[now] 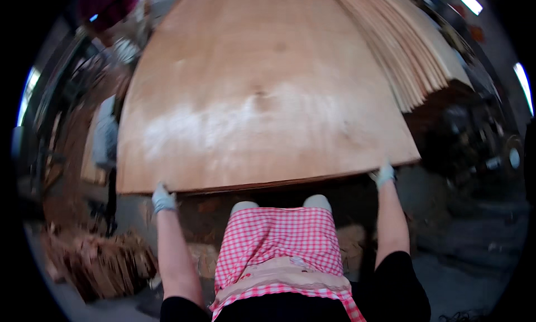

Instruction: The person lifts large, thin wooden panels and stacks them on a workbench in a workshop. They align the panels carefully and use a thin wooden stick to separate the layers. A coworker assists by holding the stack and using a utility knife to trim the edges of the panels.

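A large, light-brown wood veneer sheet [257, 121] spreads out in front of me, its near edge just beyond my knees. My left hand [163, 198], in a pale glove, is closed on that edge near its left corner. Toward the right corner, my right hand [384, 175], gloved too, grips the same edge. Both thumbs lie along the top or rim while the other fingers are mostly hidden beneath. Dark layers show under the near edge, but I cannot tell what they are.
Several more sheets [413, 54] lie fanned in a stack at the far right. A heap of brown veneer scraps [106, 260] sits on the floor at lower left. Left of the sheet are a pale wrapped bundle [105, 133] and clutter. My checked apron [279, 235] covers my lap.
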The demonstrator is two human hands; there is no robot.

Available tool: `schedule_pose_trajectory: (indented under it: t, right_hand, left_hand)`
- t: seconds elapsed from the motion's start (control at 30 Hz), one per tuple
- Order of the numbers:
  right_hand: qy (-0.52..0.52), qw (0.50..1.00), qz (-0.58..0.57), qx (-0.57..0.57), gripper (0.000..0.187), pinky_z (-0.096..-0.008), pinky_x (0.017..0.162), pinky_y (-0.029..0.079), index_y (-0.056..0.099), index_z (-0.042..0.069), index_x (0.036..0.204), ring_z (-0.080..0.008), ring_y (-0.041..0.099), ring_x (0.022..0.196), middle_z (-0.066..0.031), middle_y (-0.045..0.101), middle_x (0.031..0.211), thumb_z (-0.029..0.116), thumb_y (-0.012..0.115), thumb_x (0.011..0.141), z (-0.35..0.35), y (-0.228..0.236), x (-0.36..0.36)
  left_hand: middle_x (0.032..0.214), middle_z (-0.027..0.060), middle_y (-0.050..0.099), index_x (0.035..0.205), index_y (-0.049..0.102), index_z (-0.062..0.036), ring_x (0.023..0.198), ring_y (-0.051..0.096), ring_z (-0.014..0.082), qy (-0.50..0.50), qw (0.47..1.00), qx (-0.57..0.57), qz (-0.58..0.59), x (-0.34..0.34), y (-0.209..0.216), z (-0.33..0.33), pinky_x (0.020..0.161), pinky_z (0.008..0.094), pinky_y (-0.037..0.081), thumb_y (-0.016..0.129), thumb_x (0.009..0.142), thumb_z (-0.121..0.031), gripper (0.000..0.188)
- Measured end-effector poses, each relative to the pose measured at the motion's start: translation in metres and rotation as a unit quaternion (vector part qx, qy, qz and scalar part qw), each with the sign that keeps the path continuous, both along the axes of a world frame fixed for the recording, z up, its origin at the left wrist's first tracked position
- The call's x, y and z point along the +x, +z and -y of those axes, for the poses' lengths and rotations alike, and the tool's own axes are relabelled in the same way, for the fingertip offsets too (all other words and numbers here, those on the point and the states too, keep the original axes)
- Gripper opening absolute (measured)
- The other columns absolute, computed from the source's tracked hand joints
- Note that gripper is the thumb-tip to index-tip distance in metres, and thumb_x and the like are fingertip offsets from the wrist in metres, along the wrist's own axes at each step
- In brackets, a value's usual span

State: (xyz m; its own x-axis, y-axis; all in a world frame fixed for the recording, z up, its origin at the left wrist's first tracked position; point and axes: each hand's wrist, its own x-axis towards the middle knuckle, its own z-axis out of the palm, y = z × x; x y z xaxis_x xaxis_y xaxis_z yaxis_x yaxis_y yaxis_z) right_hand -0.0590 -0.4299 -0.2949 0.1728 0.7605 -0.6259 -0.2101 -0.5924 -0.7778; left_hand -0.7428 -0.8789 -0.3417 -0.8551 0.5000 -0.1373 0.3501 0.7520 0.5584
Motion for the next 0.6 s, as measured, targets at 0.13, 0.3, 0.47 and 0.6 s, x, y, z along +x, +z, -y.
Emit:
schedule_pose_trajectory:
  t: [0.13,0.3,0.47,0.6]
  right_hand:
    - [-0.067,0.990,0.120,-0.006,0.043,-0.0500,0.083,0.052,0.048,0.013,0.131,-0.0274,0.056,0.110,-0.0091,0.054,0.127,0.041,0.036,0.100,0.011,0.012,0.026]
    - [-0.011,0.940,0.339,-0.031,0.048,-0.0433,0.076,0.055,0.060,-0.003,0.114,-0.0337,0.065,0.091,-0.0179,0.063,0.112,0.037,0.038,0.098,-0.008,-0.014,0.036]
    - [0.088,0.866,0.491,-0.029,0.038,-0.0449,0.076,0.055,0.064,-0.001,0.106,-0.0312,0.068,0.088,-0.0204,0.067,0.102,0.026,0.040,0.095,-0.010,-0.009,0.039]
    - [-0.039,0.923,0.383,0.000,0.052,-0.0451,0.082,0.052,0.066,-0.006,0.095,-0.0397,0.064,0.097,-0.0264,0.065,0.104,0.039,0.038,0.095,-0.016,-0.028,0.034]
  left_hand:
    - [0.131,0.0044,0.052,0.128,0.053,-0.0090,0.114,0.049,0.0198,0.272,0.866,0.256,0.331,0.035,0.003,-0.091,0.091,0.0414,0.041,0.056,0.092,-0.036,0.046]
    - [0.119,0.0062,0.062,0.120,0.059,-0.0057,0.104,0.058,0.0227,0.275,0.847,0.329,0.316,0.024,0.016,-0.084,0.085,0.0378,0.048,0.056,0.093,-0.034,0.039]
    - [0.121,0.0089,0.060,0.122,0.058,-0.0024,0.106,0.056,0.0241,0.306,0.858,0.259,0.321,0.052,0.044,-0.112,0.094,0.0408,0.044,0.054,0.092,-0.037,0.046]
    - [0.117,0.0084,0.061,0.120,0.059,-0.0032,0.101,0.057,0.0239,0.277,0.871,0.286,0.289,0.038,0.029,-0.093,0.088,0.0375,0.046,0.053,0.093,-0.038,0.044]
